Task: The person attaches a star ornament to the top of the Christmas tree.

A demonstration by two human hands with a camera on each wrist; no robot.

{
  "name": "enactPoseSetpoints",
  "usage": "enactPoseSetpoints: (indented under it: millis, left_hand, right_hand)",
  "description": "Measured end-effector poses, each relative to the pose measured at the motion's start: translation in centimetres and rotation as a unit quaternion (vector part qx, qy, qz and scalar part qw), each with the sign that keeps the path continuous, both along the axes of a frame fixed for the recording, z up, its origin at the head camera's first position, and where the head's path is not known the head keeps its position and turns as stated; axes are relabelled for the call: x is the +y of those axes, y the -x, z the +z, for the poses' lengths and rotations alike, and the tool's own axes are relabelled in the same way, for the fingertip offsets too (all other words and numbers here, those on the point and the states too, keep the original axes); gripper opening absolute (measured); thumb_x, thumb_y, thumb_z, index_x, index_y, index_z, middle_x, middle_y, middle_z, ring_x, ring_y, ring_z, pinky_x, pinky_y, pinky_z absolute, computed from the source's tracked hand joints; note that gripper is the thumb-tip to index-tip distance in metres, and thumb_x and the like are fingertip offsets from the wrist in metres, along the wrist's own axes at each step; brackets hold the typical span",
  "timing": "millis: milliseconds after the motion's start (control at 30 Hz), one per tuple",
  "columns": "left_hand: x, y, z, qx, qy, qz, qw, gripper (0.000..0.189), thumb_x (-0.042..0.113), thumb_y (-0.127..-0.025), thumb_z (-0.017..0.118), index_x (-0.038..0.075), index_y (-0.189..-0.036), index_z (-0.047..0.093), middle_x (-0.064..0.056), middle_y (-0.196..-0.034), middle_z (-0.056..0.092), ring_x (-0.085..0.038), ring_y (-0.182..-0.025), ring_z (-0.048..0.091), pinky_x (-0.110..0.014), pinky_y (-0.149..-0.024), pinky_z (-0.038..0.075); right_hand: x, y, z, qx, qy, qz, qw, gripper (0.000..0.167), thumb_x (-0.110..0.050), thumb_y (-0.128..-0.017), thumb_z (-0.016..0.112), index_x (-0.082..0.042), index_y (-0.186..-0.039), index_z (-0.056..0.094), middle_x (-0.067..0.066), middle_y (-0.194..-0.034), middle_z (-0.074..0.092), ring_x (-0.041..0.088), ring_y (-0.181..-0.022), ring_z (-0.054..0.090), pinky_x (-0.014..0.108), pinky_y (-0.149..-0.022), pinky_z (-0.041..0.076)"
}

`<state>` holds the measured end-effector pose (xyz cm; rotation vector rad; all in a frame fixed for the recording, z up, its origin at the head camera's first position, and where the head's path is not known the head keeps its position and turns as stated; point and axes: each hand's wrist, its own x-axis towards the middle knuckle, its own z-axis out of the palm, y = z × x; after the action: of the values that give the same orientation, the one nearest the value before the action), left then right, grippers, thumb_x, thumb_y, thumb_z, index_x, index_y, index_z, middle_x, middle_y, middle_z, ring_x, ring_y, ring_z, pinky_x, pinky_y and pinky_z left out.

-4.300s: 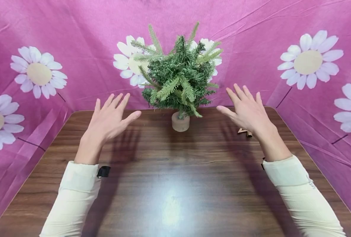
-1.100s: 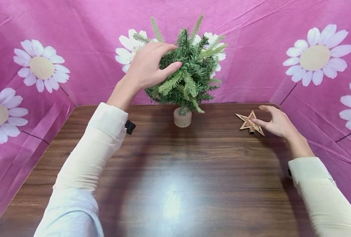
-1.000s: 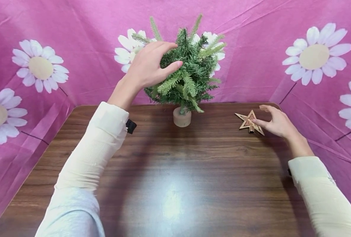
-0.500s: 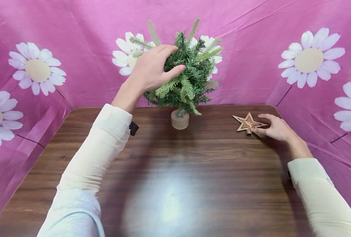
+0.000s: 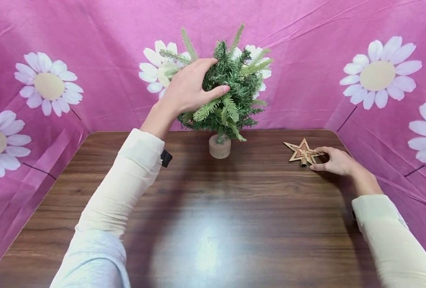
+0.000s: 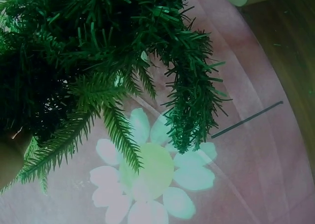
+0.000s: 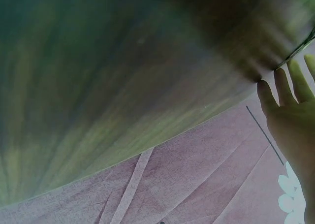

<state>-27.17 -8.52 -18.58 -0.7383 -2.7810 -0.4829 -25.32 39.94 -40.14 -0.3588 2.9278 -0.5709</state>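
A small artificial Christmas tree [image 5: 241, 86] with a round wooden base [image 5: 220, 147] stands upright at the back middle of the table. My left hand [image 5: 187, 89] holds its upper left side, thumb across the front and index finger near the top; the other fingers are hidden behind it. Green branches [image 6: 118, 130] fill much of the left wrist view. At the back right lies a wooden star tree topper [image 5: 303, 151] with a short socket at its bottom. My right hand [image 5: 337, 161] pinches the star's right side between thumb and fingers. Several of its fingers [image 7: 285, 88] show in the right wrist view.
The dark wood-grain table [image 5: 205, 208] reflects a bright light patch near its front. Pink cloth [image 5: 303, 60] with printed white daisies [image 5: 49, 85] rises behind and beside the table. Black bands [image 5: 166, 158] sit at the wrists by the cream sleeves.
From hovering apart, my left hand has gone to the tree, its thumb sliding further right across the branches. My right hand has come down and closed in on the star's right side.
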Motion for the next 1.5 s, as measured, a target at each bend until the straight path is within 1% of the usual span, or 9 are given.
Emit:
enactPoseSetpoints:
  millis: [133,233,400,500,633,900,1200,1367,1500]
  left_hand:
    - [0.1,0.0,-0.2,-0.001,-0.009,0.006,0.9999,0.09,0.07,-0.094,0.05,0.018,-0.162,0.026,-0.002,-0.165,0.028,-0.019,-0.15,0.026,-0.041,-0.122,0.019]
    - [0.0,0.0,-0.4,-0.001,-0.02,0.009,0.9998,0.089,0.07,-0.093,0.051,0.02,-0.162,0.026,0.0,-0.166,0.027,-0.017,-0.15,0.025,-0.042,-0.122,0.018]
    - [0.0,-0.1,-0.8,0.008,-0.039,0.005,0.9992,0.088,0.069,-0.094,0.051,0.02,-0.162,0.026,0.001,-0.166,0.026,-0.016,-0.15,0.025,-0.042,-0.122,0.019]
    - [0.0,0.0,-1.0,0.014,-0.045,0.0,0.9989,0.087,0.068,-0.094,0.052,0.019,-0.162,0.028,0.001,-0.165,0.028,-0.016,-0.15,0.026,-0.04,-0.122,0.019]
    - [0.0,0.0,-1.2,0.017,-0.053,-0.002,0.9984,0.087,0.068,-0.093,0.052,0.019,-0.161,0.029,0.001,-0.165,0.029,-0.016,-0.149,0.026,-0.04,-0.122,0.019]
    - [-0.3,0.0,-1.7,0.014,-0.076,-0.003,0.997,0.085,0.067,-0.093,0.054,0.02,-0.161,0.03,0.0,-0.165,0.029,-0.014,-0.15,0.024,-0.04,-0.122,0.017]
    - [-0.4,0.0,-1.9,0.017,-0.087,-0.006,0.9961,0.085,0.066,-0.093,0.054,0.02,-0.161,0.031,0.0,-0.165,0.029,-0.014,-0.15,0.025,-0.041,-0.122,0.018]
    - [-0.4,0.0,-1.9,0.019,-0.088,-0.006,0.9959,0.086,0.065,-0.093,0.054,0.017,-0.16,0.031,-0.003,-0.165,0.029,-0.015,-0.15,0.024,-0.042,-0.122,0.017]
    - [-0.2,0.1,-1.8,0.011,-0.083,-0.004,0.9965,0.087,0.066,-0.093,0.054,0.018,-0.161,0.03,-0.001,-0.165,0.028,-0.014,-0.15,0.023,-0.04,-0.122,0.016]
  right_hand:
    - [0.1,0.3,0.0,0.011,-0.003,0.008,0.9999,0.075,-0.037,-0.082,0.084,0.009,-0.133,0.055,0.039,-0.127,0.057,0.057,-0.119,0.051,0.068,-0.099,0.04]
    - [0.0,0.6,0.0,0.021,-0.004,0.007,0.9997,0.076,-0.037,-0.08,0.085,0.012,-0.13,0.057,0.036,-0.122,0.061,0.051,-0.112,0.057,0.065,-0.095,0.044]
    - [-0.1,0.7,-0.1,0.035,-0.003,0.0,0.9994,0.073,-0.037,-0.078,0.085,0.013,-0.125,0.061,0.033,-0.113,0.063,0.043,-0.102,0.059,0.058,-0.088,0.046]
    - [-0.1,0.6,-0.2,0.041,-0.003,-0.001,0.9992,0.072,-0.036,-0.078,0.085,0.013,-0.124,0.062,0.033,-0.113,0.062,0.044,-0.102,0.058,0.058,-0.087,0.046]
    - [-0.1,0.5,-0.1,0.049,-0.009,-0.006,0.9987,0.078,-0.036,-0.076,0.085,0.017,-0.127,0.058,0.04,-0.118,0.056,0.052,-0.111,0.053,0.063,-0.093,0.043]
    - [-0.4,0.6,0.2,0.047,-0.01,-0.012,0.9988,0.079,-0.036,-0.078,0.084,0.017,-0.128,0.056,0.042,-0.122,0.054,0.055,-0.114,0.05,0.065,-0.096,0.041]
    - [-1.0,1.2,0.8,0.074,0.032,-0.043,0.9958,0.083,-0.038,-0.08,0.082,0.019,-0.133,0.051,0.045,-0.131,0.044,0.057,-0.126,0.039,0.069,-0.102,0.033]
    - [-1.9,1.3,1.2,0.094,0.032,-0.04,0.9943,0.08,-0.037,-0.081,0.081,0.019,-0.132,0.053,0.045,-0.129,0.049,0.057,-0.125,0.041,0.069,-0.101,0.034]
    - [-2.1,1.2,1.2,0.103,0.031,-0.041,0.9933,0.076,-0.034,-0.081,0.08,0.017,-0.13,0.054,0.045,-0.128,0.047,0.059,-0.121,0.04,0.07,-0.098,0.035]
